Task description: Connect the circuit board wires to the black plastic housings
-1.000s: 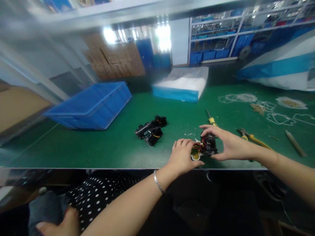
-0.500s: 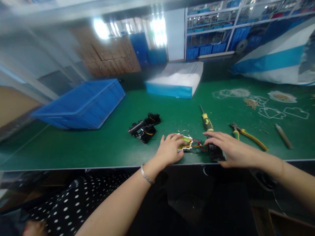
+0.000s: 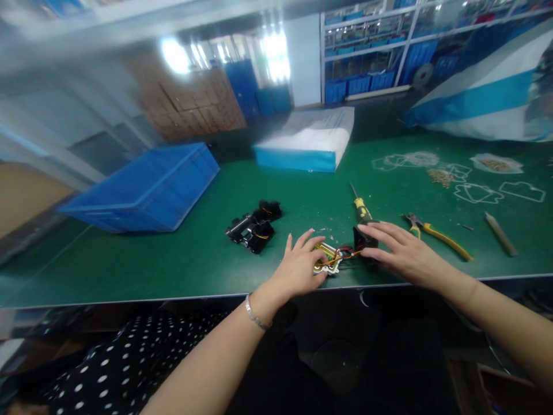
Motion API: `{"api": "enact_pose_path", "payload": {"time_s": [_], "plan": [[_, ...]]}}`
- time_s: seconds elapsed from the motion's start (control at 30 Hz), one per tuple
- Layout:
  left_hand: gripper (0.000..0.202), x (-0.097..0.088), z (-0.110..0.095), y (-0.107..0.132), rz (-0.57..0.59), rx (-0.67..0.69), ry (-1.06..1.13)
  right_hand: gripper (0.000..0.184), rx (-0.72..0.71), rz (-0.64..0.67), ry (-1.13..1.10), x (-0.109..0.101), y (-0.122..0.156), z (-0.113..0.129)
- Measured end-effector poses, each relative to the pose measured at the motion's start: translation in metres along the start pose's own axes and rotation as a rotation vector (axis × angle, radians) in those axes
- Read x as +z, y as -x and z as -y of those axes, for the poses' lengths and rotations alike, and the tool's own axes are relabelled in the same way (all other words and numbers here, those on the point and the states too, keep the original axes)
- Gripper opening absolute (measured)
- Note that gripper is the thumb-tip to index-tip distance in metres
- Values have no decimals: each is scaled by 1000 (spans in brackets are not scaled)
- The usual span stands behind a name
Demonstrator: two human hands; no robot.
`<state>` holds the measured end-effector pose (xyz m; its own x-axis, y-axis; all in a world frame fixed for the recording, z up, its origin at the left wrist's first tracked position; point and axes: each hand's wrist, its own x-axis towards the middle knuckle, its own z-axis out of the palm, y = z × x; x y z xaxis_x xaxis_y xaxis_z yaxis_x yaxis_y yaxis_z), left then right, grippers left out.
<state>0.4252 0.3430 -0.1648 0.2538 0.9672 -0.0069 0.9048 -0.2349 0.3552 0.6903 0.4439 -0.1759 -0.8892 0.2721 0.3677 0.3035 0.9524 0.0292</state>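
My left hand lies on a small yellow-green circuit board near the front edge of the green table, fingers spread and pressing down on it. Red and orange wires run from the board to a small black part. My right hand rests over that black part with its fingers stretched out flat on it. The two hands are a short way apart, joined only by the wires.
A cluster of black wired parts lies left of my hands. A yellow-handled screwdriver and yellow pliers lie behind my right hand. A blue crate, a white-and-blue foam block and small screws sit farther back.
The board and black part were held together a second ago; now they lie apart on the table. Both hands flattened out, and the right hand shifted slightly away from the table edge.
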Motion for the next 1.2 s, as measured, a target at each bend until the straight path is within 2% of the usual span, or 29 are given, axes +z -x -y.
{"api": "enact_pose_path", "payload": {"time_s": [0.17, 0.3, 0.4, 0.5, 0.6, 0.73, 0.87, 0.93, 1.03, 1.13, 1.2], "plan": [[28, 11, 1, -3, 15, 32, 28, 44, 24, 22, -45, -3, 11, 16], [32, 14, -8, -8, -124, 34, 76, 37, 82, -55, -98, 0, 22, 27], [34, 13, -23, -12, -212, 113, 164, 35, 150, -124, -158, 6, 27, 33], [36, 18, -34, -17, -163, 172, 216, 34, 180, -148, -227, 10, 26, 32], [45, 26, -36, -24, -104, 110, 196, 31, 162, -134, -262, 10, 20, 24], [46, 34, -28, -33, -61, 49, 167, 30, 118, -114, -192, 10, 10, 11], [44, 35, -24, -37, -69, 70, 153, 42, 110, -100, -141, 12, 9, 15], [45, 35, -24, -37, -70, 65, 165, 47, 145, -138, -141, 11, 13, 19], [46, 35, -24, -39, -79, 26, 202, 43, 316, -268, -119, 11, 25, 17], [46, 33, -26, -41, -85, 13, 270, 39, 656, -369, 9, 17, 44, 3], [50, 30, -27, -42, -80, 28, 301, 48, 861, -362, 104, 25, 57, -10]]}}
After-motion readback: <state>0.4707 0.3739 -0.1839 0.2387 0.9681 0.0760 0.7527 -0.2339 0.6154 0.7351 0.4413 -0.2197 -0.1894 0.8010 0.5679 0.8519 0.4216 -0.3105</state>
